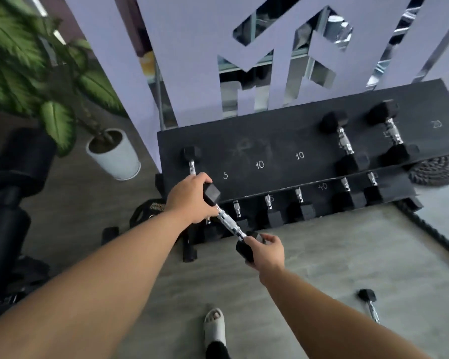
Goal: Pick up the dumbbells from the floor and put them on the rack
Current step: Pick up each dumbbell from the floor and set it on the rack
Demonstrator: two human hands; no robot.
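Black hex dumbbell (227,222) held in the air before the rack (283,161); left hand (189,198) fingers wrap its far head, right hand (266,251) fingers clasp its near head.

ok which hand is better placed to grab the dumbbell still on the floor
Right. The floor dumbbell lies beside the right forearm, and the right hand is nearer; the left hand is up at the rack.

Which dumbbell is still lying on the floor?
The small dumbbell at the lower right, beside the right forearm. The others sit on the rack or are held in both hands.
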